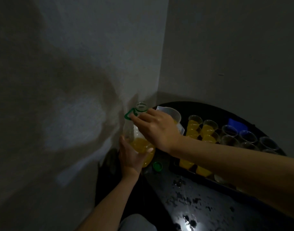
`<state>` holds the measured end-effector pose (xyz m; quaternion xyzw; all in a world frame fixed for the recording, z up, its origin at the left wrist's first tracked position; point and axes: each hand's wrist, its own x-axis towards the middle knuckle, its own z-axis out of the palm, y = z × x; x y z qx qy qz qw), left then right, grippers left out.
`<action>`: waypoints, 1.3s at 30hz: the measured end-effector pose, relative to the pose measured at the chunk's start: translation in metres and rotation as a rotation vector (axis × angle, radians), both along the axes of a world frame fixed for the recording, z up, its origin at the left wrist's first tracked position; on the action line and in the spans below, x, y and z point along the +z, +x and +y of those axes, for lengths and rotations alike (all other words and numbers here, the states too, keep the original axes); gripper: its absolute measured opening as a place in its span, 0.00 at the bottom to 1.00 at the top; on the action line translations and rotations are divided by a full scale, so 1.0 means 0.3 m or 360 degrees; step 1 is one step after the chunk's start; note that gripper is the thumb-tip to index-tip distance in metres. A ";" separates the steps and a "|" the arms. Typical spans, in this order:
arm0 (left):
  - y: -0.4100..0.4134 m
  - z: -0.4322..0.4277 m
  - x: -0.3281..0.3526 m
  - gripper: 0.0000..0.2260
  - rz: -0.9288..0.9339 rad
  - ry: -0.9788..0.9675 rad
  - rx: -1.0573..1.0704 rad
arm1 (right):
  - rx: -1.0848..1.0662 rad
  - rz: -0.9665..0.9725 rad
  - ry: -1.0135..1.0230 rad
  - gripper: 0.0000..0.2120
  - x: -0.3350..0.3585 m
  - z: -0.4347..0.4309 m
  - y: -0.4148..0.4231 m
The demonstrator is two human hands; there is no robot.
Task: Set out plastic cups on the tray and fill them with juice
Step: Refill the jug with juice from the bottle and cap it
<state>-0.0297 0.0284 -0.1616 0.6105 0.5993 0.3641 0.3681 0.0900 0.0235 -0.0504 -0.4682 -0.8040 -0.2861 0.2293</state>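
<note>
Now L hand (130,157) grips bottle (139,145) low; R hand (158,129) holds neck

The clear bottle (130,132) holds orange-yellow juice (142,146) and carries a green handle ring (130,114). Just right of the bottle lies a green cap (157,166). Farther right are a black tray (179,170), orange-filled cups (195,126), clear cups (229,130) and a blue object (237,125).

Plain grey walls (68,55) meet in a dim corner (164,55) behind a dark, glossy tabletop (209,205) catching a light reflection (189,226).
</note>
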 end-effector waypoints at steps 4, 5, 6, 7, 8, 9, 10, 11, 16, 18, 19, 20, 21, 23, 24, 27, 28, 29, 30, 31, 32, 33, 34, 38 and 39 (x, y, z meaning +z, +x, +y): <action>0.006 0.004 -0.007 0.63 0.0057 -0.0029 -0.0018 | -0.0011 0.0039 -0.0083 0.16 -0.004 -0.009 0.004; 0.009 0.005 -0.009 0.64 0.0070 -0.0033 -0.0025 | -0.0008 0.0029 -0.0101 0.17 0.000 -0.011 0.009; 0.011 0.003 -0.007 0.64 0.0083 -0.0031 -0.0032 | -0.0004 0.0018 -0.0113 0.17 0.002 -0.013 0.015; 0.011 -0.001 -0.005 0.65 0.0098 -0.0022 -0.0040 | 0.0001 0.0008 -0.0114 0.17 0.004 -0.016 0.021; 0.011 -0.008 -0.001 0.65 0.0110 -0.0020 -0.0048 | 0.0007 -0.0004 -0.0112 0.18 0.005 -0.021 0.027; 0.008 -0.014 0.002 0.65 0.0108 -0.0022 -0.0049 | 0.0011 -0.0019 -0.0111 0.18 0.006 -0.027 0.033; 0.005 -0.019 0.007 0.66 0.0096 -0.0012 -0.0042 | 0.0010 -0.0036 -0.0107 0.19 0.008 -0.034 0.039; 0.000 -0.019 0.012 0.66 0.0081 0.0020 -0.0026 | -0.0002 -0.0052 -0.0103 0.20 0.011 -0.042 0.044; -0.029 0.008 0.070 0.65 0.0115 0.0274 0.0022 | -0.0139 -0.0083 -0.0108 0.23 0.014 -0.070 0.067; -0.031 0.027 0.103 0.63 0.0158 0.0316 -0.0013 | -0.0200 -0.0034 -0.0134 0.23 -0.002 -0.079 0.072; -0.030 0.040 0.113 0.61 0.0170 0.0330 -0.0035 | -0.0237 0.0010 -0.0143 0.24 -0.017 -0.084 0.075; -0.028 0.048 0.123 0.59 0.0181 0.0338 -0.0066 | -0.0279 0.0065 -0.0147 0.24 -0.033 -0.090 0.077; -0.026 0.058 0.134 0.57 0.0190 0.0345 -0.0097 | -0.0327 0.0122 -0.0151 0.26 -0.051 -0.096 0.078; -0.024 0.076 0.149 0.54 0.0206 0.0379 -0.0145 | -0.0423 0.0259 -0.0158 0.29 -0.087 -0.108 0.079; -0.021 0.083 0.154 0.52 0.0208 0.0389 -0.0162 | -0.0474 0.0347 -0.0157 0.32 -0.104 -0.114 0.078; -0.007 0.091 0.143 0.49 0.0222 0.0399 -0.0178 | -0.0632 0.0517 -0.0154 0.34 -0.167 -0.132 0.073; -0.004 0.090 0.134 0.49 0.0235 0.0398 -0.0182 | -0.0672 0.0547 -0.0158 0.33 -0.198 -0.134 0.072; 0.000 0.089 0.123 0.51 0.0254 0.0394 -0.0188 | -0.0704 0.0601 -0.0207 0.31 -0.227 -0.136 0.072; 0.002 0.086 0.116 0.53 0.0273 0.0389 -0.0196 | -0.0737 0.0684 -0.0310 0.30 -0.255 -0.136 0.073; 0.004 0.083 0.109 0.54 0.0278 0.0393 -0.0198 | -0.0774 0.0778 -0.0430 0.28 -0.284 -0.137 0.076; 0.004 0.084 0.102 0.55 0.0266 0.0408 -0.0193 | -0.0804 0.0853 -0.0518 0.26 -0.313 -0.139 0.082; 0.003 0.085 0.097 0.55 0.0247 0.0437 -0.0181 | -0.0812 0.0890 -0.0546 0.23 -0.342 -0.143 0.089; 0.004 0.087 0.092 0.55 0.0235 0.0461 -0.0165 | -0.0800 0.0888 -0.0547 0.20 -0.372 -0.149 0.098; 0.010 0.084 0.074 0.55 0.0240 0.0496 -0.0137 | -0.0801 0.0800 -0.0759 0.15 -0.479 -0.166 0.123; 0.011 0.084 0.070 0.55 0.0249 0.0495 -0.0138 | -0.0815 0.0800 -0.0889 0.17 -0.500 -0.165 0.123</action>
